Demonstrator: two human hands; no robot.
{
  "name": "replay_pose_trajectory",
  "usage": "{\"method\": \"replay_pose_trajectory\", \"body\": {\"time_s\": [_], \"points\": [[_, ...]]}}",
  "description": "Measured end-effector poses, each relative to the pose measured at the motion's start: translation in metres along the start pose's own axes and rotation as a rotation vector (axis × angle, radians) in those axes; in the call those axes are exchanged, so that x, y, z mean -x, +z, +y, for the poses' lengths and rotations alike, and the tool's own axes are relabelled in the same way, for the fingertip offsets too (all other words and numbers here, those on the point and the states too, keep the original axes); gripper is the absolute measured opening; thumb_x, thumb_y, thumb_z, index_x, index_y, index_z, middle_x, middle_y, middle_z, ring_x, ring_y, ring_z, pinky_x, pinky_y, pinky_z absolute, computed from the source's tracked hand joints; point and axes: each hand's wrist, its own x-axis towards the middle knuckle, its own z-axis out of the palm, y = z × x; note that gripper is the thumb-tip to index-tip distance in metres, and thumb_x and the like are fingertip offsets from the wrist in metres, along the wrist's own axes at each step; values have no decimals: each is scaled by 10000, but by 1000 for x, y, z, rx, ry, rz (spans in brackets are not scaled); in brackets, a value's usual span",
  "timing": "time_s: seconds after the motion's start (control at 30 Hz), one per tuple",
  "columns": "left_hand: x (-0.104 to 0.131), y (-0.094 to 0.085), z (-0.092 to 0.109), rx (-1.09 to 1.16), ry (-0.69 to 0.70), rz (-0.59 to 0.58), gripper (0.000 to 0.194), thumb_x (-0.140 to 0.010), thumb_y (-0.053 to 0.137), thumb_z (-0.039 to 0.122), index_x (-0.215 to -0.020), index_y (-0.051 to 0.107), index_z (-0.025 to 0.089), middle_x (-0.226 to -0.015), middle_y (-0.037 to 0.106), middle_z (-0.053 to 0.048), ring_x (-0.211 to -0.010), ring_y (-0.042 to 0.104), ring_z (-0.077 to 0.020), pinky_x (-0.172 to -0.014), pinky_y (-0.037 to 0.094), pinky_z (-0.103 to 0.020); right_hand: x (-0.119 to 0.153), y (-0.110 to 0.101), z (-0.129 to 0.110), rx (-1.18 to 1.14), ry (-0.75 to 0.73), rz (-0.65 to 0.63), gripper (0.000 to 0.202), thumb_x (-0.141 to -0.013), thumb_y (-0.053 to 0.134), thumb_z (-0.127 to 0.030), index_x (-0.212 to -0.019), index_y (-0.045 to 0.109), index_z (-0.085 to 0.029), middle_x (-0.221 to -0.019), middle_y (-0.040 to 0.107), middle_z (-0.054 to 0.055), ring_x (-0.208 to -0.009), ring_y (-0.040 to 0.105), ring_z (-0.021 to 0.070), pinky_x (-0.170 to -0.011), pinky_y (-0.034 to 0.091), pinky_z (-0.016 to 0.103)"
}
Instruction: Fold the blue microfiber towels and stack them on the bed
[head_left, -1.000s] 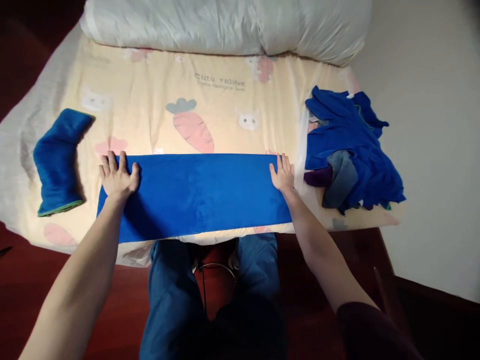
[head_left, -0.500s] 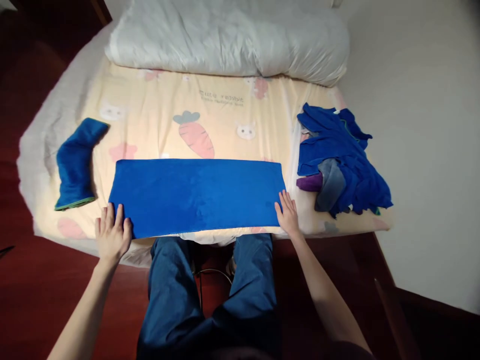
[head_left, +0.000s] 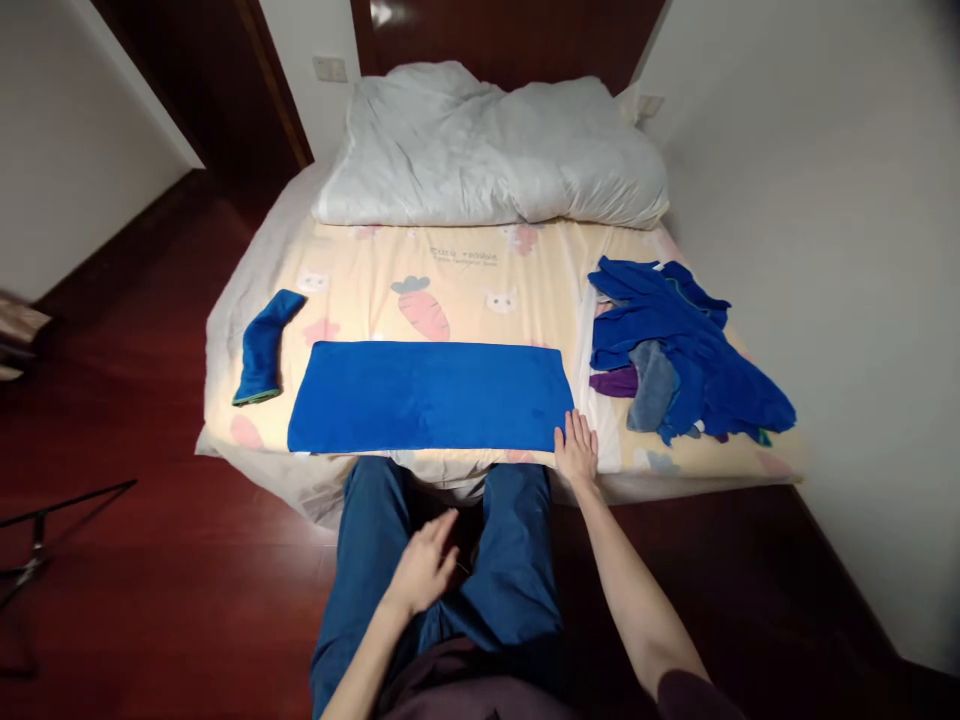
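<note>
A blue cloth [head_left: 431,397] lies flat and smooth along the near edge of the bed. My right hand [head_left: 577,449] rests on its near right corner, fingers stretched out and holding nothing. Above my lap, away from the cloth, hovers my left hand [head_left: 425,565], with nothing in it and its fingers apart. A folded blue cloth with a green edge [head_left: 262,345] lies at the left of the bed. On the right is a loose heap of blue cloths [head_left: 675,325], with a grey cloth [head_left: 651,385] and a purple cloth [head_left: 615,382] among them.
The bed [head_left: 360,310] has a cream sheet with carrots and rabbits. A bulky white quilt [head_left: 495,160] lies across its far end. Walls stand at the right and far left. A thin black stand [head_left: 37,545] is on the red floor at the left.
My left hand has left the cloth's near left corner and moved right and back over my lap. My right hand stays at the right corner. The view has tilted up, showing more of the room.
</note>
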Motion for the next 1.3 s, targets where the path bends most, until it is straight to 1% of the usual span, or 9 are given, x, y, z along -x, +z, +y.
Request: {"method": "replay_pose_trajectory", "body": {"time_s": [0.1,0.23,0.33,0.47,0.7,0.87,1.0,1.13,1.3], "points": [[11,24,-4,106,-94,-172,496,-851,663,427,-1343,662,364,-1114,756,-105,-1114,695,-342,-1062,481,-484,1,-1,-1,-3,6,10,663,-1043,127,-410,-1610,298,-111,-1682,275,88,-1572,184,212,-1280,136,454],[-11,21,-14,352,-181,-48,537,-857,670,451,-1362,632,273,-947,772,-90,-897,734,-281,-942,539,-434,2,-1,-2,-18,4,-5,679,-1039,105,-422,-1606,310,-110,-1681,278,92,-1570,192,217,-1278,120,461],[-43,15,-12,780,-261,66,681,-837,732,438,-1436,531,184,-1008,765,-130,-880,732,-247,-872,561,-399,2,0,-2,-11,7,5,688,-1039,95,-427,-1604,314,-101,-1681,277,96,-1570,184,220,-1276,119,460],[-80,12,-4,1283,-293,159,674,-848,763,338,-1448,486,205,-1197,720,-141,-993,728,-213,-901,565,-346,2,0,-3,-10,13,13,679,-1039,112,-421,-1602,315,-100,-1680,281,94,-1568,186,213,-1275,132,456],[-104,22,1,1509,-296,174,620,-893,705,251,-1465,466,247,-1282,681,-118,-1061,716,-199,-939,567,-333,4,1,-7,-22,22,76,666,-1041,128,-424,-1587,356,-120,-1664,323,91,-1551,235,214,-1273,143,455],[-119,23,7,1716,-335,275,323,-962,590,210,-1285,593,221,-1256,699,-100,-1016,730,-180,-877,601,-307,2,4,-2,-37,-7,82,646,-1032,164,-408,-1576,370,-128,-1639,366,117,-1535,260,234,-1255,177,475],[-132,18,15,1845,-432,368,167,-995,536,178,-1120,646,158,-1206,722,-107,-926,748,-165,-751,628,-259,-13,-3,-5,-126,23,127,582,-967,335,-397,-1463,517,-153,-1506,516,152,-1405,412,310,-1161,318,526],[-143,16,25,1895,-565,466,172,-992,549,143,-1131,651,143,-1144,743,-93,-774,742,-113,-542,576,-150,-49,-24,-53,-191,93,288,474,-884,449,-305,-1274,661,-138,-1292,611,189,-1241,501,365,-1034,412,539],[-153,22,33,1940,-629,615,108,-969,599,131,-1049,660,168,-1027,747,-43,-699,715,-79,-552,567,-139,-112,-31,-170,-421,-310,117,407,-980,414,-284,-1262,681,-162,-1143,639,142,-1032,620,249,-953,507,367]]}}
